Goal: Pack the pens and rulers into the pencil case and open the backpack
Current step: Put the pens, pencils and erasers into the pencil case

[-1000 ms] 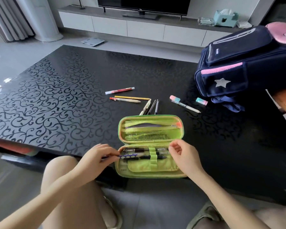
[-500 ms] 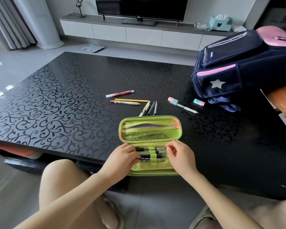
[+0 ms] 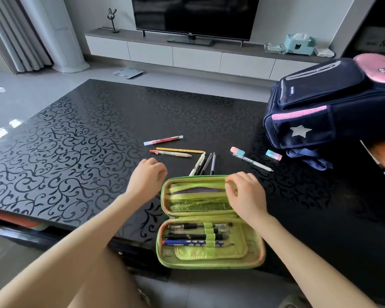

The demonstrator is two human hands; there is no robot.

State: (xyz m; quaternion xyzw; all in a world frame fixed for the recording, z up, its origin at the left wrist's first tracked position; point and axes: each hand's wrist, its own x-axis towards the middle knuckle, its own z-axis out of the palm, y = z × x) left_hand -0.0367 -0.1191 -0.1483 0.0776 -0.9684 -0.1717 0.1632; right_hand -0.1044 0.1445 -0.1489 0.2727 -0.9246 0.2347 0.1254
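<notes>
The green pencil case (image 3: 255, 255) lies open at the table's near edge. Several pens (image 3: 187, 236) sit under its elastic loops in the lower half. My right hand (image 3: 246, 196) rests on the mesh-pocket lid, fingertips pinched at the lid's upper right rim. My left hand (image 3: 148, 176) hovers left of the lid with fingers loosely curled, holding nothing. Beyond it lie a red-and-white pen (image 3: 162, 140), a yellow pencil (image 3: 180, 150), a red-tipped pen (image 3: 170, 153) and three dark and white pens (image 3: 206, 163). The navy and pink backpack (image 3: 320, 107) lies zipped shut at the right.
A white pen with a pink-blue cap (image 3: 251, 162) and a small eraser (image 3: 273, 154) lie near the backpack's straps. The black patterned table (image 3: 65, 152) stretches left and back. My knees are under its near edge. A TV cabinet stands beyond.
My left hand let go of the pens in the loops and moved up, to the left of the lid. My right hand shifted from the lower half to the lid's top rim.
</notes>
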